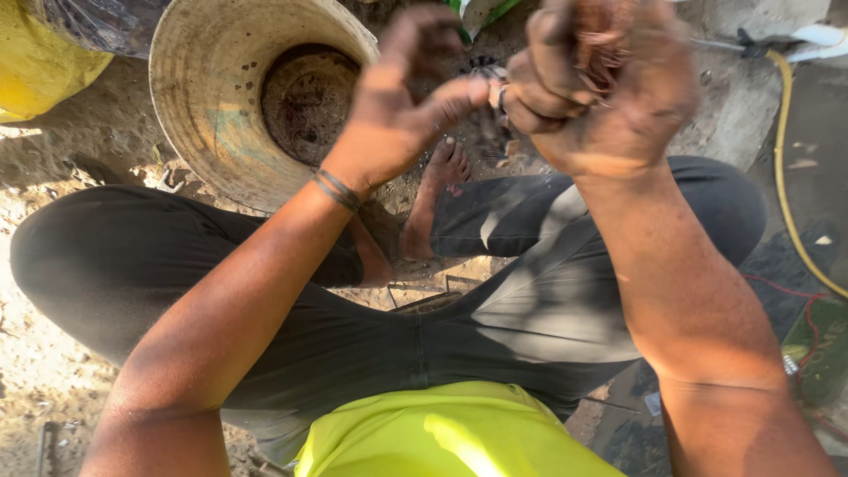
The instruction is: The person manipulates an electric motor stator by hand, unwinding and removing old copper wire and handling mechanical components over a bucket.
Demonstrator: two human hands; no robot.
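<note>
Mid-work. Right hand fisted round reddish fibres; left hand half open, fingertips pinching a dark clump between. Bucket holding nothing visible but dirt.

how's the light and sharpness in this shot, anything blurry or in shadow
Head view: hard sunlight with dappled shadow across the dark trousers; the right hand and left hand sit close and slightly soft, fingers blurred; the pale bucket is evenly lit; the yellow shirt glares.
</note>
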